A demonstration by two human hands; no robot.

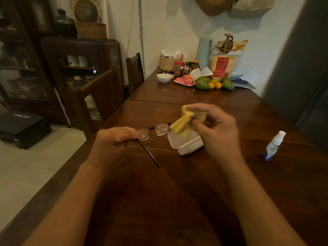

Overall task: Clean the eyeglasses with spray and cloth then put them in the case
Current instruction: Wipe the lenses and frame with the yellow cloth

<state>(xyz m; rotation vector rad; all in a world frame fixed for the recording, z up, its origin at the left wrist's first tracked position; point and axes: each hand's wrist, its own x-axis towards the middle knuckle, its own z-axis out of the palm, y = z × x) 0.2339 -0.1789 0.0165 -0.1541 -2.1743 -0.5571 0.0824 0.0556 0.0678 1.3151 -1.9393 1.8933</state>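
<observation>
My left hand grips the dark-framed eyeglasses at the left hinge; their lenses look wet and one temple arm sticks out toward me. A crumpled yellow cloth is pinched in my right hand, held just above the right end of the glasses. Under the cloth lies a white glasses case, closed, on the table. The small spray bottle with a white cap stands apart at the right.
The dark wooden table runs away from me. At its far end sit a white bowl, jars, a basket, mangoes and oranges. Wooden chairs stand along the left edge.
</observation>
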